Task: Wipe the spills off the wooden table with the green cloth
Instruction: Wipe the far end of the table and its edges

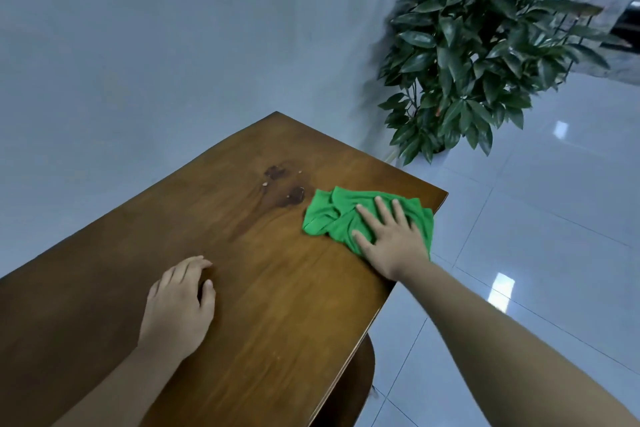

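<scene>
A crumpled green cloth (332, 215) lies on the wooden table (242, 288) near its right edge. My right hand (391, 239) rests flat on the cloth with fingers spread, pressing it down. Just left of the cloth is a dark wet spill (284, 187) with a few small pale crumbs in it; the cloth's left tip sits close beside the spill. My left hand (180, 302) rests on the bare tabletop nearer to me, fingers loosely curled, holding nothing.
A leafy potted plant (485, 45) stands on the glossy tiled floor (554, 218) beyond the table's far right corner. A pale wall (173, 45) runs behind the table. A rounded dark wooden part (360, 378) shows below the table's right edge.
</scene>
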